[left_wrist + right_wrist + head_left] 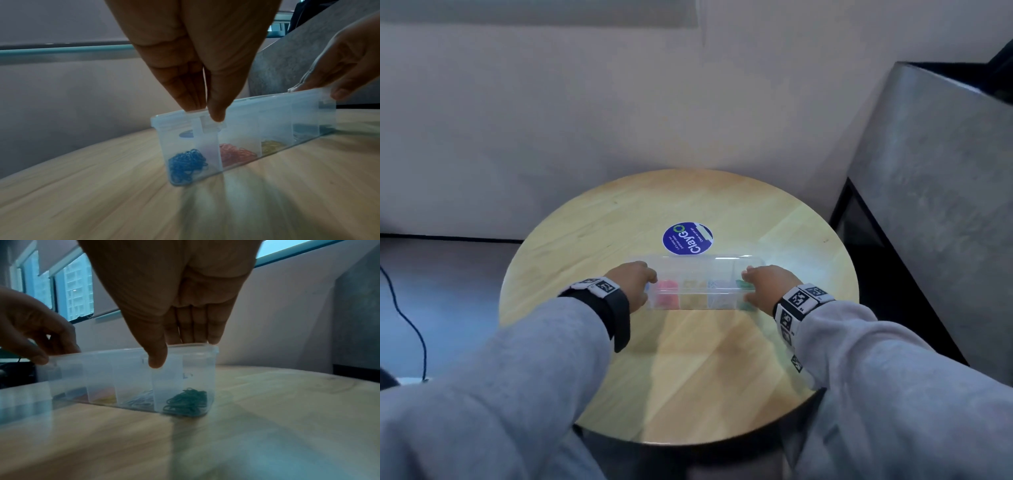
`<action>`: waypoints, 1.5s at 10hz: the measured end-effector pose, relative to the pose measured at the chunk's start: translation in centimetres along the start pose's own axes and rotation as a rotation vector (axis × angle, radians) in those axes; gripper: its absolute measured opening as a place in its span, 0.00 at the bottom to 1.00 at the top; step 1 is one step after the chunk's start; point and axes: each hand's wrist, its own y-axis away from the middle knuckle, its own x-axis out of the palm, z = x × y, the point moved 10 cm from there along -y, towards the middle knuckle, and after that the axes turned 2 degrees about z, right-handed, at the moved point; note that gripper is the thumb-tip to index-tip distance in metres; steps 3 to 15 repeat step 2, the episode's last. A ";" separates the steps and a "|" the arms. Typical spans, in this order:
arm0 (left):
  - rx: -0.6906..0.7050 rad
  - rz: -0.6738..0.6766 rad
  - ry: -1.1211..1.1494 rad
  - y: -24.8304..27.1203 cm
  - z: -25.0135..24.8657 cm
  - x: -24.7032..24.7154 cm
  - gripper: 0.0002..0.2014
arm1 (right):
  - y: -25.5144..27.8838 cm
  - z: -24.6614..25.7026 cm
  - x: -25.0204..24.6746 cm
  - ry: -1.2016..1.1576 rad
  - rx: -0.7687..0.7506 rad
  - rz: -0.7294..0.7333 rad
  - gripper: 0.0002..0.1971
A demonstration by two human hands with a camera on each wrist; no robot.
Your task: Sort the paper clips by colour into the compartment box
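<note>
A clear compartment box (702,284) with its lid down stands on the round wooden table (688,377). My left hand (635,279) pinches its left end: fingers on the lid, thumb (216,116) on a front latch. At the other end my right hand (763,284) holds the box the same way, thumb (157,360) on the front wall. Inside, colours lie apart: blue clips (187,165), red clips (234,154), yellow clips (271,146), silvery clips (141,400), green clips (187,401). I see no loose clips on the table.
A round blue sticker (687,238) lies on the table just behind the box. A tall grey block (935,171) stands to the right of the table, a plain wall behind it. A black cable (410,325) hangs at the far left.
</note>
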 end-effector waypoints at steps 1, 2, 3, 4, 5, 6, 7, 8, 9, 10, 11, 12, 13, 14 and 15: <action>-0.002 0.012 0.098 1.8 0.3 0.0 0.23 | 1.0 0.4 0.5 -0.098 0.002 0.010 0.26; -0.026 -0.063 0.225 4.2 1.6 -1.2 0.21 | 2.0 -0.6 0.1 -0.208 0.030 -0.041 0.30; -0.026 -0.063 0.225 4.2 1.6 -1.2 0.21 | 2.0 -0.6 0.1 -0.208 0.030 -0.041 0.30; -0.026 -0.063 0.225 4.2 1.6 -1.2 0.21 | 2.0 -0.6 0.1 -0.208 0.030 -0.041 0.30; -0.026 -0.063 0.225 4.2 1.6 -1.2 0.21 | 2.0 -0.6 0.1 -0.208 0.030 -0.041 0.30; -0.026 -0.063 0.225 4.2 1.6 -1.2 0.21 | 2.0 -0.6 0.1 -0.208 0.030 -0.041 0.30; -0.026 -0.063 0.225 4.2 1.6 -1.2 0.21 | 2.0 -0.6 0.1 -0.208 0.030 -0.041 0.30; -0.026 -0.063 0.225 4.2 1.6 -1.2 0.21 | 2.0 -0.6 0.1 -0.208 0.030 -0.041 0.30; -0.026 -0.063 0.225 4.2 1.6 -1.2 0.21 | 2.0 -0.6 0.1 -0.208 0.030 -0.041 0.30; -0.026 -0.063 0.225 4.2 1.6 -1.2 0.21 | 2.0 -0.6 0.1 -0.208 0.030 -0.041 0.30; -0.026 -0.063 0.225 4.2 1.6 -1.2 0.21 | 2.0 -0.6 0.1 -0.208 0.030 -0.041 0.30; -0.026 -0.063 0.225 4.2 1.6 -1.2 0.21 | 2.0 -0.6 0.1 -0.208 0.030 -0.041 0.30; -0.026 -0.063 0.225 4.2 1.6 -1.2 0.21 | 2.0 -0.6 0.1 -0.208 0.030 -0.041 0.30; -0.026 -0.063 0.225 4.2 1.6 -1.2 0.21 | 2.0 -0.6 0.1 -0.208 0.030 -0.041 0.30; -0.026 -0.063 0.225 4.2 1.6 -1.2 0.21 | 2.0 -0.6 0.1 -0.208 0.030 -0.041 0.30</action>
